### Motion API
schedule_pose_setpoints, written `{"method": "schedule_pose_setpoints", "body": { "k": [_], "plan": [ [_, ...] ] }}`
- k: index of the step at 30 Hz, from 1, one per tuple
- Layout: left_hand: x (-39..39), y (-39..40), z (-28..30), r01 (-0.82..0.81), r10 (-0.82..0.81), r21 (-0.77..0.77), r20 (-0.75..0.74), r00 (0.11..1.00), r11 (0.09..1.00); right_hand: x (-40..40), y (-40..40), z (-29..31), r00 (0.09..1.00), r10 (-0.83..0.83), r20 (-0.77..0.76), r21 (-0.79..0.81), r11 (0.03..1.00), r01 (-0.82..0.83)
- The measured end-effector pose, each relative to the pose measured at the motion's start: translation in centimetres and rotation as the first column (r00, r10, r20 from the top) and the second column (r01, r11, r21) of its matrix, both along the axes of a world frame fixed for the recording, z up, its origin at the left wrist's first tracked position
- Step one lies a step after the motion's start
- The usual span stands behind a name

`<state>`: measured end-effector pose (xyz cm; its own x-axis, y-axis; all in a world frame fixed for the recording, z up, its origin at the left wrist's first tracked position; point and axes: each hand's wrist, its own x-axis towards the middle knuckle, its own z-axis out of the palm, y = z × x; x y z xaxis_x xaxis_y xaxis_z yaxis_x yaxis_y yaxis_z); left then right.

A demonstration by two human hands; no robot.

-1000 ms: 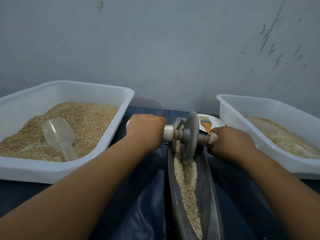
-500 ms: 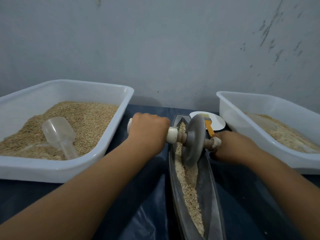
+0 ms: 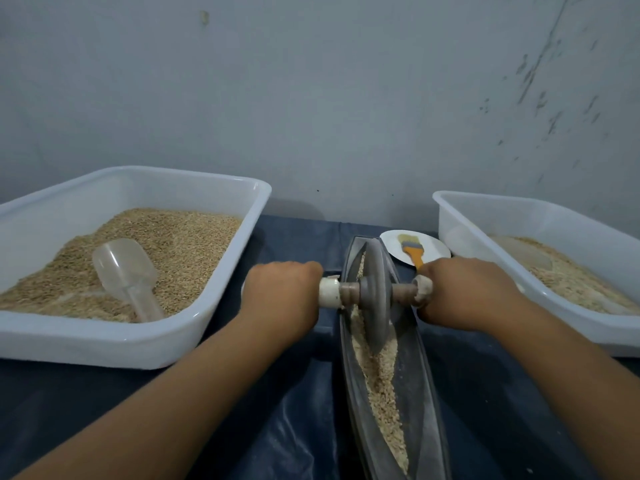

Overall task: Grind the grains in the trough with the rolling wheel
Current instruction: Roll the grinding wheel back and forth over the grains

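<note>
No readable text, label, brand, number or sign anywhere: tubs, trough, wheel, brush, wall all unmarked.

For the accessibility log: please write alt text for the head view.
Both hands, left hand and right hand, grip the axle of a grey stone rolling wheel standing in a long dark metal trough of pale crushed grains. White plastic tubs of grain flank it on a dark blue cloth.

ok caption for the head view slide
Both hands, left and right, grip the rolling wheel axle over grains in the trough.
</note>
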<state>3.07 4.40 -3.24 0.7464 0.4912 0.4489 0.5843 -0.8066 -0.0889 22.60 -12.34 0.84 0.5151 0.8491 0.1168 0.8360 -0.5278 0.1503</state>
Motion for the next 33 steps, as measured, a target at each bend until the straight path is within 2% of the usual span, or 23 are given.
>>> {"method": "schedule_pose_setpoints", "body": {
  "k": [5,7,10,13,19,25,30,33],
  "plan": [
    [2.4,0.7,3.5,0.020,-0.024,-0.042,-0.092,0.995,0.999,1.4,1.9,0.5,0.990,-0.053,-0.130,-0.016,0.999,0.052],
    [3.1,0.7,4.7,0.038,-0.042,-0.028,-0.135,0.990,0.999,1.7,1.8,0.2,0.973,-0.076,-0.219,0.012,0.997,0.081],
    [2.7,-0.1,4.3,0.061,-0.053,0.048,-0.147,0.988,0.997,1.6,0.5,-0.9,0.949,-0.088,-0.304,-0.026,0.996,0.084],
    [2.3,0.1,2.8,0.072,-0.065,0.062,-0.110,0.992,0.995,1.5,-0.1,-1.2,0.960,-0.054,-0.274,-0.015,0.999,0.052],
    [2.8,1.0,4.4,0.042,-0.063,-0.130,-0.162,0.985,0.991,1.2,2.3,1.4,0.981,-0.054,-0.187,-0.071,0.997,0.042],
    [1.9,0.4,2.8,0.040,-0.046,-0.040,-0.155,0.987,0.998,1.5,0.3,-0.5,0.964,-0.065,-0.259,-0.060,0.997,0.051],
    [3.2,0.6,5.2,0.046,-0.065,-0.097,-0.197,0.978,0.994,1.4,1.8,0.4,0.976,-0.089,-0.199,-0.005,0.996,0.090],
    [2.8,0.6,4.7,0.052,-0.078,-0.122,-0.218,0.973,0.991,1.1,1.1,0.1,0.962,-0.113,-0.250,-0.032,0.994,0.108]
  ]
}}
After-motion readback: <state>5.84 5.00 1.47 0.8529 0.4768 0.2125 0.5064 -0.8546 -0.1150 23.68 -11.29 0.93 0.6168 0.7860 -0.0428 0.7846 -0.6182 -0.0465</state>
